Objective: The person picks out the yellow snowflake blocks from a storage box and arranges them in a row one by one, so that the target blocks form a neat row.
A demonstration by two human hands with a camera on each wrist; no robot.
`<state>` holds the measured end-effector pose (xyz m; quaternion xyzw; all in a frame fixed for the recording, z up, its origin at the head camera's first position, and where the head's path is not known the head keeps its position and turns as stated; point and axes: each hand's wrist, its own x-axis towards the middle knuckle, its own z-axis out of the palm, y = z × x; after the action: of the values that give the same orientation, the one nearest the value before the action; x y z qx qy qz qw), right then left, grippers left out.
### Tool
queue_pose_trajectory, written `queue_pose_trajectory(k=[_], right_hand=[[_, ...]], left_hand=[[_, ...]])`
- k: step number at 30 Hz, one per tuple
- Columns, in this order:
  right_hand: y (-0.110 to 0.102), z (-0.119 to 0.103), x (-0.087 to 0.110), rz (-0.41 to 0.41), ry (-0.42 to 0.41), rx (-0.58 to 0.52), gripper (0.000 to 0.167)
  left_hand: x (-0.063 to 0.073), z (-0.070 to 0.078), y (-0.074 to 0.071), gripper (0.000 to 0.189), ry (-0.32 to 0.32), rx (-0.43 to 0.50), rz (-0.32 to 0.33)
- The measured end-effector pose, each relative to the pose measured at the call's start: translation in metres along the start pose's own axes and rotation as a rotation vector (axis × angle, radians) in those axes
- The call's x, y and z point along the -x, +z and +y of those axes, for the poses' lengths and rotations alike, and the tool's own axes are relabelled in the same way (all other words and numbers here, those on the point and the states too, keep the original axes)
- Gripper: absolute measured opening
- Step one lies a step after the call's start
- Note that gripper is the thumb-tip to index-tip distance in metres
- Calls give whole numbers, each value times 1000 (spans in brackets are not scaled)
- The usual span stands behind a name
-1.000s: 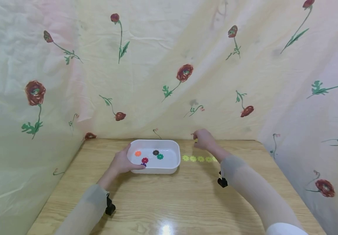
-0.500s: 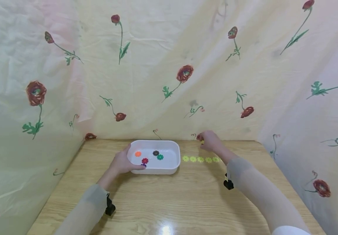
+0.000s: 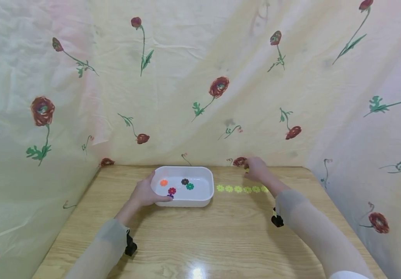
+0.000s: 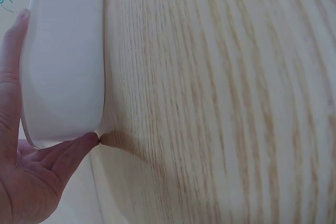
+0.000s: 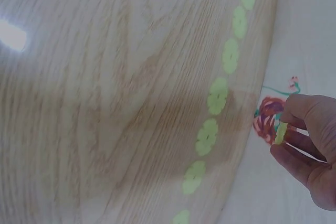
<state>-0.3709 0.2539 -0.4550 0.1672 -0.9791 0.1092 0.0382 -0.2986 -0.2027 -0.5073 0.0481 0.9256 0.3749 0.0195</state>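
My left hand (image 3: 145, 192) grips the left end of a white plastic tub (image 3: 187, 202), its thumb over the front rim; in the left wrist view, fingers touch the outer wall low down. Inside the tub lie an orange (image 3: 164, 183), a red (image 3: 172, 191), a brown (image 3: 185, 181), a green (image 3: 190, 186) and a partly hidden purple flower-shaped piece (image 3: 170, 197). Between its thumb and fingers, my right hand (image 3: 257, 169) pinches a yellow flower-shaped piece (image 5: 281, 132) above the table's back part. Several matching yellow flower-shaped pieces (image 5: 217, 96) form a row right of the tub.
Flower-printed cloth (image 3: 172, 97) hangs behind the wooden table (image 3: 186, 240) and along both sides. Its back sheet meets the table's rear edge, close behind the tub and my right hand. The right forearm crosses over the row's right end.
My right hand has moved to the right along the row, still pinching a yellow flower-shaped piece, and more of the row shows. The left hand and the tub have stayed in place.
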Motion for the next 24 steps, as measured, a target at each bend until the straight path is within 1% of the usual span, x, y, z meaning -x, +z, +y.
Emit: queue_pose_trajectory(k=[4, 9, 17, 24], right_hand=[[-1, 8, 6, -7, 25, -8, 23], [-1, 21, 14, -34, 46, -2, 19], [3, 41, 22, -38, 84, -9, 18], [4, 56, 27, -39, 89, 7, 16]], left_hand=[[0, 0, 0, 136, -4, 2, -4], [-1, -1, 0, 136, 13, 1, -3], [-3, -4, 1, 136, 21, 1, 5], [-3, -3, 1, 136, 11, -3, 5]])
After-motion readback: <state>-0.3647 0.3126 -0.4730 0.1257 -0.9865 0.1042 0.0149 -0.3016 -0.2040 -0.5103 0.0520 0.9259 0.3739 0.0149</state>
